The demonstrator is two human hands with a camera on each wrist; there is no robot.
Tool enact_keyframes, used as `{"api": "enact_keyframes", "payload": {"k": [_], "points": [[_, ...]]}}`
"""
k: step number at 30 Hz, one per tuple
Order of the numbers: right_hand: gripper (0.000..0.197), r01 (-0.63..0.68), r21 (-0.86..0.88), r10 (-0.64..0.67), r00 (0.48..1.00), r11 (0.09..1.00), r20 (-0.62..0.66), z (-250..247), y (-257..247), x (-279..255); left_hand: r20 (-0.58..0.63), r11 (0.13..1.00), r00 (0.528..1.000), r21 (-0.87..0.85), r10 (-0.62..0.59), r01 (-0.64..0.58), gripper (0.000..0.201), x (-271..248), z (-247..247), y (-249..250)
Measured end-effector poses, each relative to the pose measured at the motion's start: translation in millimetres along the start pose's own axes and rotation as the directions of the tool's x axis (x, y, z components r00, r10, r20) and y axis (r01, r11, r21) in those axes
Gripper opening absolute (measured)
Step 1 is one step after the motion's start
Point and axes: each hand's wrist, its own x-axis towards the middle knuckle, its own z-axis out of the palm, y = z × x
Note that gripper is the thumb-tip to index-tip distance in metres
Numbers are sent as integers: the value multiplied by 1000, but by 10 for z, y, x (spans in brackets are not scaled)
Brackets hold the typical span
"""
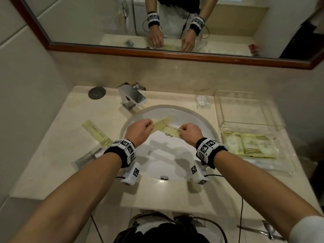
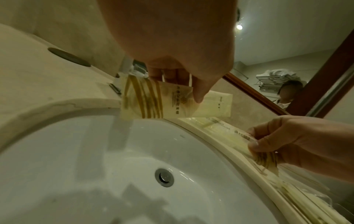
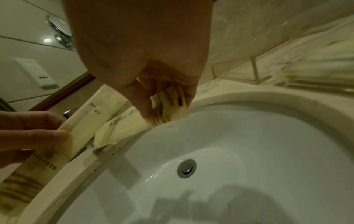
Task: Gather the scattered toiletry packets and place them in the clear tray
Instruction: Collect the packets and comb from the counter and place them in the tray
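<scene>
Both hands hover over the white sink point(image 1: 198, 120). My left hand point(image 1: 149, 124) pinches one end of a long pale yellow packet point(image 1: 164, 120), gold-striped at the near end point(image 2: 145, 103). My right hand point(image 1: 181, 131) pinches the striped end of a second long yellow packet point(image 1: 171, 132), seen close in the right wrist view point(image 3: 126, 125). The two packets cross above the basin. A third long yellow packet point(image 1: 96, 133) lies on the counter to the left. Several flat yellow packets point(image 1: 250, 145) lie in a shallow clear tray point(image 1: 287, 165) at the right.
A taller clear box point(image 1: 245, 123) stands behind the shallow tray. A small white packet point(image 1: 202, 101) lies near the back wall. A clear-wrapped dark item point(image 1: 87, 156) rests at the left front. The chrome faucet point(image 1: 131, 98) and a dark round disc point(image 1: 97, 92) sit at the back; a framed mirror hangs above.
</scene>
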Motion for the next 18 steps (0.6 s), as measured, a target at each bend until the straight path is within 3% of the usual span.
{"api": "enact_keyframes", "payload": {"k": [18], "points": [[14, 40, -5, -40, 996, 999, -85, -1173, 1164, -201, 46, 996, 996, 38, 79, -81, 15, 134, 641, 1267]]}}
